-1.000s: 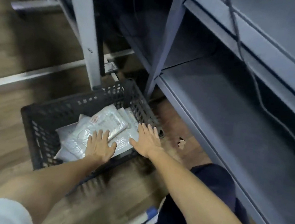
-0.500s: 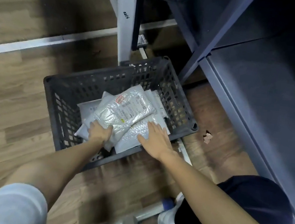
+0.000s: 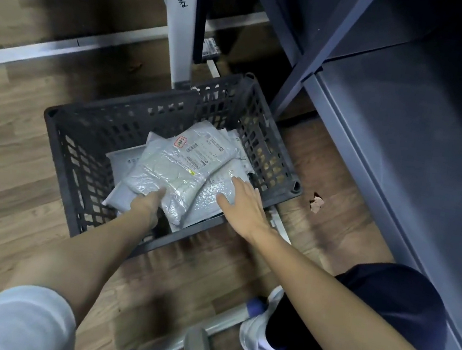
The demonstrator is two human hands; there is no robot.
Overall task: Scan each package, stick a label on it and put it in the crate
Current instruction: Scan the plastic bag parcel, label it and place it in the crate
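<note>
A dark slatted crate (image 3: 81,136) stands on the wooden floor and holds several pale plastic mailer packages. The top package (image 3: 183,165) carries a printed label with a barcode and a red mark. My left hand (image 3: 147,203) grips the near end of this top package, fingers tucked beneath it. My right hand (image 3: 245,203) lies flat with spread fingers on a bubble-wrap package (image 3: 215,193) beside it, near the crate's right corner. Another package (image 3: 125,160) lies underneath at the left.
A grey metal shelf unit (image 3: 404,157) runs along the right, its upright post just behind the crate. A white table leg (image 3: 178,34) stands behind the crate. My knee in dark cloth (image 3: 383,309) is at lower right. A metal bar with blue caps (image 3: 200,339) lies near the bottom.
My left hand went from lying flat on the top package to gripping its near end. The right hand stays flat on the bubble-wrap package. The view tilted down over the crate.
</note>
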